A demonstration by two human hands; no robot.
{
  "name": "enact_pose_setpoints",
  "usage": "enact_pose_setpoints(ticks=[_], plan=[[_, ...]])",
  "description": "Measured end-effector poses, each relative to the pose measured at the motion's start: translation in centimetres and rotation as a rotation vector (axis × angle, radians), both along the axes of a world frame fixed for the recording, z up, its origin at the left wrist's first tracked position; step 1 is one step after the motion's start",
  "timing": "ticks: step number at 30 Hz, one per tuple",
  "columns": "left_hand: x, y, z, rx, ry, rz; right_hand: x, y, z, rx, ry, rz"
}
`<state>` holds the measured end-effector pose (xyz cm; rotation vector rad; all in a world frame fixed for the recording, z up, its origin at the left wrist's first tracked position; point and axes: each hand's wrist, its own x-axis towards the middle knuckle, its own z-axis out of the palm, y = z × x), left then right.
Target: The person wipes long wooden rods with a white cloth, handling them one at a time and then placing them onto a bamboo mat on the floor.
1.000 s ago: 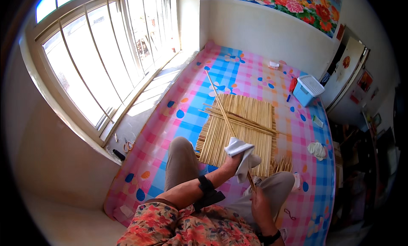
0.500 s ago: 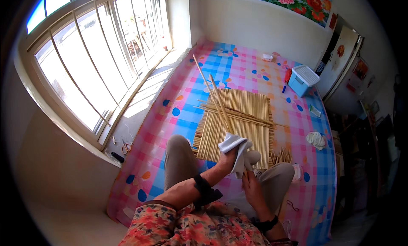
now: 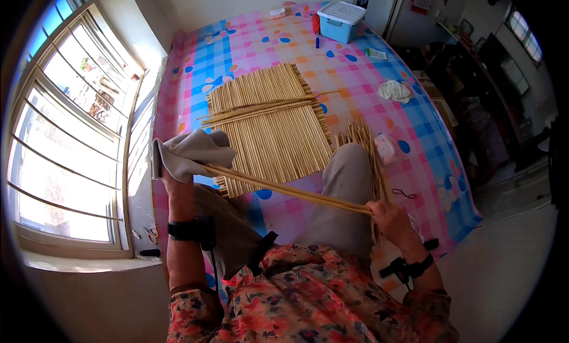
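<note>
A few long, thin wooden sticks (image 3: 284,190) slant across my lap. My right hand (image 3: 391,221) is closed around their near right end. At their far left end, a light grey cloth (image 3: 194,153) is wrapped over the sticks. My left hand (image 3: 174,183) grips the cloth from below, its fingers mostly covered by the folds. Beyond my knees lies a wide layer of straight sticks (image 3: 274,132) set side by side. Several loose sticks (image 3: 261,110) rest crosswise on top of it.
A bundle of sticks (image 3: 374,165) lies beside my right knee. Farther off are a crumpled white cloth (image 3: 393,91) and a blue box with a white lid (image 3: 339,30). Scissors (image 3: 153,233) sit on the ledge by the barred window (image 3: 71,135). A checked sheet (image 3: 441,165) covers the surface.
My left hand has moved left with the cloth, and my right hand has moved right. The sticks have swung from pointing away to lying across my lap. The view has shifted too.
</note>
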<state>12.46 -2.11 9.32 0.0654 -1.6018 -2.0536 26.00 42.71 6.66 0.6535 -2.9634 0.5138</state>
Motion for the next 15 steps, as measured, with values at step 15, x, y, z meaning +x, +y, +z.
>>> enact_pose_setpoints(ticks=[15], plan=[[1.9, -5.2, -4.8, -0.604, -0.614, -0.256, 2.1, 11.0, -19.3, -0.358, -0.301, -1.107]])
